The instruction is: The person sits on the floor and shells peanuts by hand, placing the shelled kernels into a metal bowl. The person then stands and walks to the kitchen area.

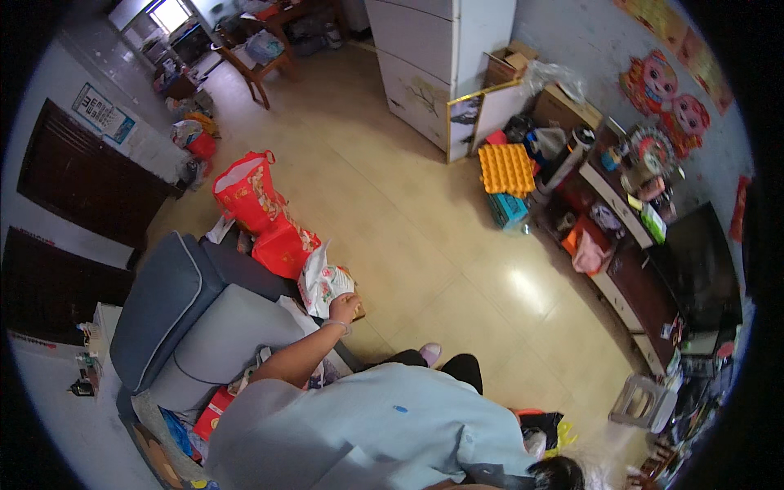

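Note:
My left hand point(346, 307), with a pale bangle on the wrist, reaches out to the left side. Its fingers are curled at the near edge of a white printed plastic bag point(324, 285), and they appear to grip it. A small brown piece point(359, 313) shows just beside the fingers; what it is cannot be made out. The white bag stands at the end of a grey sofa point(239, 318), against a red gift bag point(285, 248). Another red bag point(245, 184) stands open behind it. My right hand is out of view.
A TV cabinet point(625, 294) lines the right wall. Near it are an orange egg tray point(506, 169), a teal box point(508, 211) and a grey plastic stool point(643, 404). A tall white cabinet point(416, 67) stands ahead. A wooden chair point(257, 70) is farther back.

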Demonstrator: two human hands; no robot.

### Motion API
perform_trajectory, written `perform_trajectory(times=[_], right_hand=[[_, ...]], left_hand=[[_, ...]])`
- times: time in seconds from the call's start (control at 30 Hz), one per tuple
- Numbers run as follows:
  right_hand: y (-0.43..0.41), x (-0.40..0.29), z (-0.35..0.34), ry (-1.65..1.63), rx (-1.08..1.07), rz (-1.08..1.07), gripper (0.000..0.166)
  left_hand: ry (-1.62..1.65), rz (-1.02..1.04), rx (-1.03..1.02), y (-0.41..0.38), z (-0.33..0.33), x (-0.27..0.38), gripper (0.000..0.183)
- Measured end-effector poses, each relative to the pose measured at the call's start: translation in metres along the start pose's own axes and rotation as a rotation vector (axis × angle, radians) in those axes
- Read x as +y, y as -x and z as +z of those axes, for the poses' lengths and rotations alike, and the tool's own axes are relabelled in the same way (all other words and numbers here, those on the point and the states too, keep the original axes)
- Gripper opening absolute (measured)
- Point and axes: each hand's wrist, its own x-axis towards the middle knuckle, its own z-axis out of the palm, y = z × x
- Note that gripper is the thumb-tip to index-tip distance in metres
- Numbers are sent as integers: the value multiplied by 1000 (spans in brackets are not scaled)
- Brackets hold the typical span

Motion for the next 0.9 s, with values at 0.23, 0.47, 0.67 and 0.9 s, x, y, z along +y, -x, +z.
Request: perform_trajectory(times=[0.23, 0.47, 0.67, 0.9], right_hand=[[-184, -86, -93, 186, -148, 131, 22], [-471, -225, -145, 930, -557, -41, 19], [-709, -575, -130, 757, 18, -743, 33], [-712, -952, -26, -308, -511, -814, 23]], left_hand=[[34, -50, 227, -98, -48, 6, 11], [-1057, -35, 221, -106, -107, -41, 13], [-1049, -64, 233, -127, -70, -95, 18], [-938, -270, 31, -267, -101, -51, 24]])
